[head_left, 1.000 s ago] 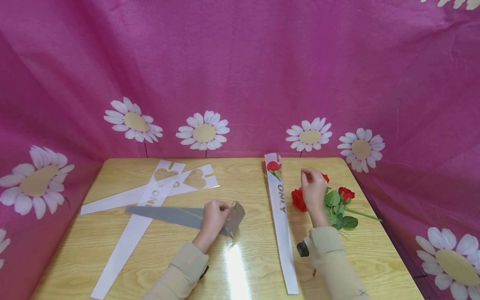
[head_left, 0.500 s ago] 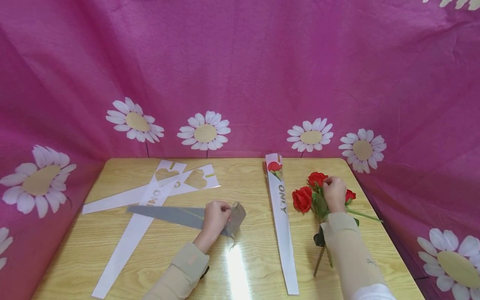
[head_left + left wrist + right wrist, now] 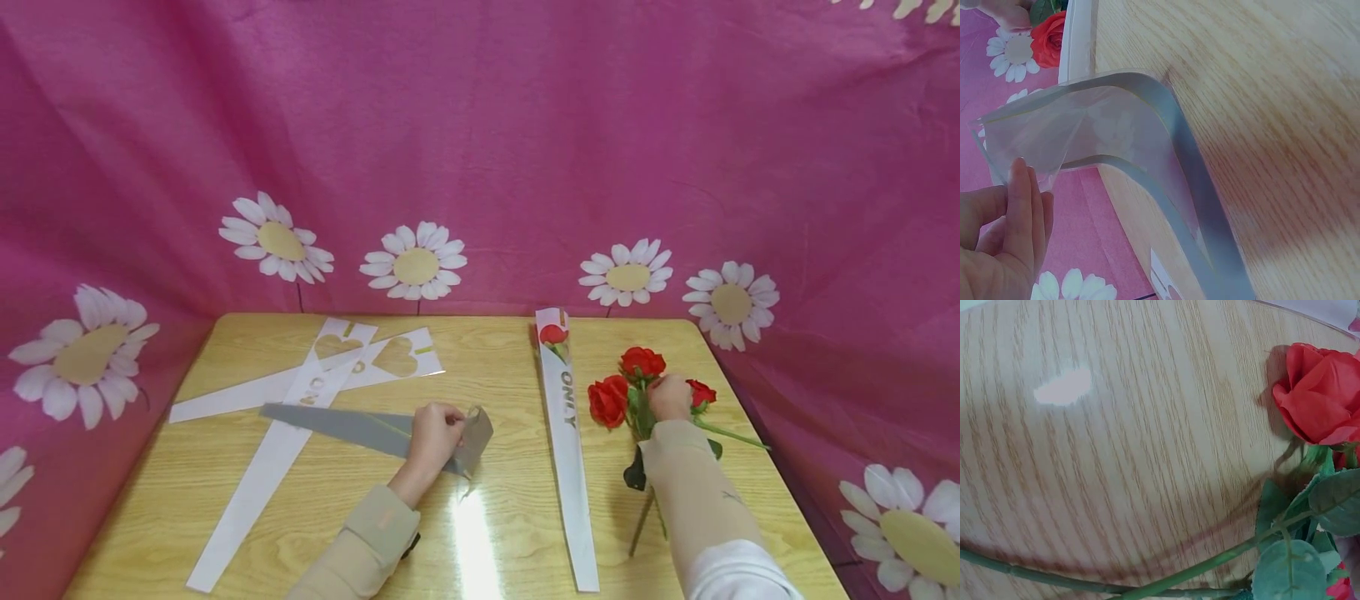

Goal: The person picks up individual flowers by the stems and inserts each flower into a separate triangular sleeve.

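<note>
My left hand (image 3: 432,437) pinches a tapered grey-and-clear plastic flower sleeve (image 3: 337,425) near its wide end. In the left wrist view the sleeve (image 3: 1110,122) bends down to the table, and my left fingers (image 3: 1020,206) lie against its clear edge. On the right, my right hand (image 3: 671,398) is in among several red artificial roses, just below one bloom (image 3: 642,361). Another rose (image 3: 608,402) lies to its left, and a third (image 3: 702,392) to its right. I cannot tell whether the fingers close on a stem. Green stems (image 3: 1210,562) cross in the right wrist view.
A white sleeve marked ONLY (image 3: 566,467), with a rose in it, lies between my hands. Two flat white sleeves with gold hearts (image 3: 247,492) cross at the left, partly under the grey one. A pink daisy-print cloth (image 3: 510,167) hangs behind the wooden table (image 3: 495,367).
My right hand has moved right and down from above the roses to just below the rear bloom, uncovering the left roses. The left hand keeps its pinch on the grey sleeve.
</note>
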`<state>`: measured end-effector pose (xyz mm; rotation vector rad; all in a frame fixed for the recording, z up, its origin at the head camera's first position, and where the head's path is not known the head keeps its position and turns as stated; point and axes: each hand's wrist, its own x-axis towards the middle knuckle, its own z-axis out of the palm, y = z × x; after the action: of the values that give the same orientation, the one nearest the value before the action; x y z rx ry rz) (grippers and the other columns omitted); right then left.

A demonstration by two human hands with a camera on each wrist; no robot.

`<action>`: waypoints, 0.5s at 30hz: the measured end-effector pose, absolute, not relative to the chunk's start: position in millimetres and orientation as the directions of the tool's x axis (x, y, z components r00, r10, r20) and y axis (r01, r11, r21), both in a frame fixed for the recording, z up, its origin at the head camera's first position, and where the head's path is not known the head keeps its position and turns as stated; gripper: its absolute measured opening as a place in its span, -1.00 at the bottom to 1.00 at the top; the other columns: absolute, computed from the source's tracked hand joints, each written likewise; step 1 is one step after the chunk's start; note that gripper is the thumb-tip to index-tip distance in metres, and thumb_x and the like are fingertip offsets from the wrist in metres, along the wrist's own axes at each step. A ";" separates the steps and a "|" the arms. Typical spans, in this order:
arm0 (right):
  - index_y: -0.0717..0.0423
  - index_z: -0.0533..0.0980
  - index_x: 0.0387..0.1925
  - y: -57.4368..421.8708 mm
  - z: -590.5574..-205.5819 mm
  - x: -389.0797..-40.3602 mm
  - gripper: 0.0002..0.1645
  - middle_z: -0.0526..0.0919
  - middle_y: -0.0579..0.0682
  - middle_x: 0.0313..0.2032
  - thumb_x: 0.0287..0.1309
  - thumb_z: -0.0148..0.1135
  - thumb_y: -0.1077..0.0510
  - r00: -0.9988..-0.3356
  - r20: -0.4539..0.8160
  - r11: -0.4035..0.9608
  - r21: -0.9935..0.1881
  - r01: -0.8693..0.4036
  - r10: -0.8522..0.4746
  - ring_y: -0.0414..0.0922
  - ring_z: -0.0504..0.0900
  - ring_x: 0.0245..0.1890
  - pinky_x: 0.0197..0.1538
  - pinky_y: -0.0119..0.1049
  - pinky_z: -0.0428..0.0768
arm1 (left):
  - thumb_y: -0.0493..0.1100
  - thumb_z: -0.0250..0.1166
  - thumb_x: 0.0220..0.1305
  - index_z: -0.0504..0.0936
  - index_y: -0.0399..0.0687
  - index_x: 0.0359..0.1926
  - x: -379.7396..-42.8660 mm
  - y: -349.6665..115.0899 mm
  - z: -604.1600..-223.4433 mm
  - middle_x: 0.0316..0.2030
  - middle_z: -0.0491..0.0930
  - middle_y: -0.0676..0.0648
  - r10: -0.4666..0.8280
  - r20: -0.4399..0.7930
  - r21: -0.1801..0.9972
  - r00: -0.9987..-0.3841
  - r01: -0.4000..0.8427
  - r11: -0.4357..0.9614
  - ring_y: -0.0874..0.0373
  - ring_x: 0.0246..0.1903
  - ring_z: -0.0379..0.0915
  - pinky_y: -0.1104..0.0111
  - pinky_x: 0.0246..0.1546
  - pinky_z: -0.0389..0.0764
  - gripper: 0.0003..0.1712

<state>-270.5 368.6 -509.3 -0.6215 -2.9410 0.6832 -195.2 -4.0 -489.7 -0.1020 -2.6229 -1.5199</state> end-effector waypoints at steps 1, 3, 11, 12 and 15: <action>0.26 0.43 -0.72 367.6 -509.5 -270.8 -0.74 0.55 0.26 -0.55 0.00 -0.02 0.29 -0.915 -0.038 0.819 -0.432 0.377 0.401 0.16 0.51 -0.46 -0.39 -0.04 0.49 | -0.49 0.21 -0.03 0.67 -0.36 -0.51 -195.0 -3.9 -489.6 -0.64 0.57 -0.13 0.007 0.129 0.859 -0.992 0.115 0.498 0.26 -0.77 0.45 0.57 -0.76 0.43 -0.89; 0.31 0.42 -0.71 366.0 -510.4 -272.1 -0.75 0.55 0.35 -0.51 -0.03 -0.05 0.31 -0.915 -0.042 0.826 -0.414 0.382 0.402 0.23 0.53 -0.42 -0.35 0.01 0.53 | -0.49 0.21 -0.02 0.67 -0.37 -0.51 -194.5 -3.7 -489.4 -0.64 0.57 -0.13 0.010 0.127 0.858 -0.992 0.115 0.500 0.26 -0.77 0.45 0.57 -0.76 0.43 -0.89; 0.51 0.52 -0.46 358.6 -510.2 -276.2 -0.73 0.55 0.46 -0.30 -0.12 -0.04 0.34 -0.915 -0.106 0.864 -0.301 0.403 0.390 0.29 0.56 -0.24 -0.23 0.03 0.59 | -0.48 0.21 0.02 0.66 -0.38 -0.47 -192.9 -3.0 -488.9 -0.65 0.54 -0.10 0.030 0.098 0.859 -0.995 0.100 0.503 0.26 -0.76 0.45 0.57 -0.76 0.43 -0.90; 0.50 0.52 -0.46 358.2 -510.0 -276.2 -0.73 0.55 0.46 -0.30 -0.13 -0.03 0.34 -0.915 -0.117 0.867 -0.291 0.404 0.387 0.28 0.56 -0.24 -0.24 0.02 0.59 | -0.47 0.21 0.02 0.66 -0.38 -0.47 -192.8 -2.9 -488.9 -0.65 0.54 -0.10 0.030 0.101 0.857 -0.994 0.102 0.504 0.26 -0.76 0.45 0.57 -0.76 0.43 -0.90; 0.49 0.52 -0.46 358.2 -509.9 -277.1 -0.74 0.55 0.46 -0.30 -0.15 -0.01 0.34 -0.913 -0.144 0.869 -0.280 0.408 0.382 0.29 0.56 -0.24 -0.26 0.00 0.59 | -0.47 0.22 0.02 0.66 -0.38 -0.47 -192.8 -3.0 -488.8 -0.66 0.54 -0.10 0.029 0.108 0.857 -0.994 0.108 0.505 0.25 -0.77 0.45 0.57 -0.76 0.43 -0.91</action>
<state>-277.1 358.2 -509.9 -0.6606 -3.1180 0.4966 -192.8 -3.0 -488.8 -0.1205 -2.6554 -1.5202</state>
